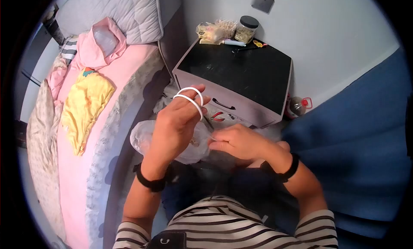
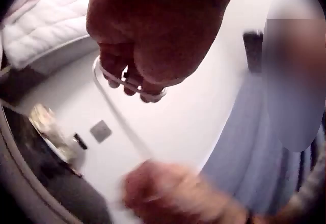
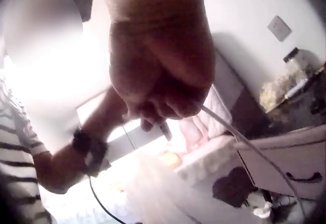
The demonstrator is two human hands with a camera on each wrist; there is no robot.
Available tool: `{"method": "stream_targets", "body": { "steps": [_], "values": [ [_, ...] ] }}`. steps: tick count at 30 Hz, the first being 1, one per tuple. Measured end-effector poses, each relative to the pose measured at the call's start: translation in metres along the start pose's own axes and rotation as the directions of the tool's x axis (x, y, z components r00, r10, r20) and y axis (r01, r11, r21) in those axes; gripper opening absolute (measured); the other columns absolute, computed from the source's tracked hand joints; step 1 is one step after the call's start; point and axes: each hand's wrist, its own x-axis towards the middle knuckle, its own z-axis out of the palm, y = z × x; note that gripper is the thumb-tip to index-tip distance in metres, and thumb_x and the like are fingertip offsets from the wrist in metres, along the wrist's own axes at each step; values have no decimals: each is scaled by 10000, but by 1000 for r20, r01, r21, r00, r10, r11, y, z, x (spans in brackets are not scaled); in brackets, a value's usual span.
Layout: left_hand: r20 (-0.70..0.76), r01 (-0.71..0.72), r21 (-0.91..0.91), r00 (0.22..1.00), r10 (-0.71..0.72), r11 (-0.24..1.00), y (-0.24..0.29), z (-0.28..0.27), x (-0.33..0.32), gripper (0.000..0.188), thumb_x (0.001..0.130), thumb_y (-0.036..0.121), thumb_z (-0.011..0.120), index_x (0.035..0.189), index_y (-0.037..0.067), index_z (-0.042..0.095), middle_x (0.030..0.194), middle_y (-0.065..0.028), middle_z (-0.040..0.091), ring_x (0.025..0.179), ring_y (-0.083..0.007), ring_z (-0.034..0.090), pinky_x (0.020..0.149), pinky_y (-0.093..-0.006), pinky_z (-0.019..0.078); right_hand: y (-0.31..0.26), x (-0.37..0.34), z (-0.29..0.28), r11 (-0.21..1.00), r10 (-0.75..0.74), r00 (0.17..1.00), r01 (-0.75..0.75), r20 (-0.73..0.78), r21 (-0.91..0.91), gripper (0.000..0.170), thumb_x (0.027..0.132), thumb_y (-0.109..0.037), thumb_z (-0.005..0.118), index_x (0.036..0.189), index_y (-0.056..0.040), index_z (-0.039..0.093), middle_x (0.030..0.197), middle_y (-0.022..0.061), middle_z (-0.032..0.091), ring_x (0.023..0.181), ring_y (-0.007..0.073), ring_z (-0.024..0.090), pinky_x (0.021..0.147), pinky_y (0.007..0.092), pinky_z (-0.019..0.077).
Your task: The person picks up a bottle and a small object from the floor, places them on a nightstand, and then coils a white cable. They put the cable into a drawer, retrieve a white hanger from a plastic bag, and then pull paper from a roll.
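A white cord point(image 1: 189, 96) loops around the fingers of my left hand point(image 1: 176, 124), which is raised in front of the nightstand. In the left wrist view, the cord point(image 2: 121, 119) lies across the curled fingers and stretches down to my right hand point(image 2: 173, 193), blurred there. Lower and to the right in the head view, my right hand point(image 1: 243, 141) grips the cord between thumb and fingers. The right wrist view has the cord point(image 3: 249, 142) coming out of the closed right hand point(image 3: 158, 71). Below the hands sits a translucent plastic bag point(image 1: 141, 135).
Red-handled pliers point(image 1: 218, 116) lie on the floor by the nightstand point(image 1: 241, 72). On its top are a lidded jar point(image 1: 246, 29) and a packet point(image 1: 211, 32). The bed point(image 1: 73, 180) with a yellow garment point(image 1: 88, 105) is at left, a blue curtain point(image 1: 352, 137) at right.
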Motion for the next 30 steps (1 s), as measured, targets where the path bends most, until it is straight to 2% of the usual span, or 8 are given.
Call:
{"method": "stream_targets", "body": {
  "steps": [4, 9, 12, 14, 17, 21, 25, 30],
  "values": [
    [580, 35, -8, 815, -24, 999, -31, 13, -27, 157, 755, 50, 633, 892, -26, 627, 902, -179, 632, 812, -317, 618, 696, -341, 486, -10, 3, -41, 841, -417, 898, 321, -143, -435, 177, 843, -199, 622, 820, -23, 629, 751, 64, 631, 696, 183, 617, 588, 265, 483],
    [197, 136, -845, 978, 63, 518, 0, 10, -32, 326, 873, 323, 587, 934, 10, 656, 1106, -188, 611, 948, -292, 604, 816, -405, 462, 22, 6, -26, 958, 61, 966, 14, -252, 286, 153, 868, -180, 596, 855, -33, 637, 809, 74, 642, 721, 144, 613, 627, 259, 473],
    [-192, 51, -438, 970, -149, 898, 12, 6, -5, 227, 864, 224, 582, 902, 12, 652, 1019, -180, 635, 881, -263, 625, 745, -378, 478, 19, 3, 13, 997, -16, 990, 26, -141, 70, 126, 849, -172, 598, 876, -58, 644, 826, 93, 647, 714, 233, 623, 662, 329, 490],
    [-56, 62, 116, 997, -56, 991, -16, -3, 0, 174, 854, 161, 570, 911, 17, 649, 986, -181, 641, 866, -251, 634, 731, -359, 482, 6, 3, 5, 992, -122, 984, 125, -129, 15, 136, 837, -187, 609, 867, -61, 650, 830, 87, 650, 718, 246, 622, 654, 330, 493],
    [588, 102, 465, 707, -393, 879, -28, 2, -17, 193, 802, 42, 598, 985, 22, 658, 994, -178, 651, 947, -245, 631, 807, -323, 482, -7, 2, -28, 971, -239, 942, 224, -234, -88, 146, 822, -189, 632, 875, -60, 675, 830, 76, 655, 701, 223, 627, 636, 301, 498],
    [550, 298, -718, 797, 250, 629, 4, 7, -31, 206, 840, 139, 642, 985, -7, 656, 1122, -184, 616, 1045, -294, 582, 882, -389, 444, 21, 5, -33, 942, -62, 945, 162, -322, 294, 180, 846, -182, 621, 980, -68, 663, 822, 98, 658, 713, 235, 635, 657, 291, 497],
    [-175, 71, -364, 974, -143, 929, 0, 10, -10, 207, 859, 72, 562, 1030, -23, 631, 986, -139, 664, 907, -239, 642, 789, -290, 484, 21, -1, 33, 966, 89, 985, -50, -147, 253, 227, 876, -243, 582, 1028, -80, 626, 835, 156, 641, 768, 310, 631, 704, 341, 493],
    [460, 61, 485, 831, -314, 872, -51, 16, -52, 167, 719, -32, 503, 841, -16, 615, 755, -213, 612, 697, -382, 594, 623, -408, 482, 3, -16, 33, 996, -79, 979, 68, -188, -62, 136, 866, -190, 579, 863, -65, 631, 786, 137, 590, 712, 307, 594, 630, 362, 474]
  ]
}}
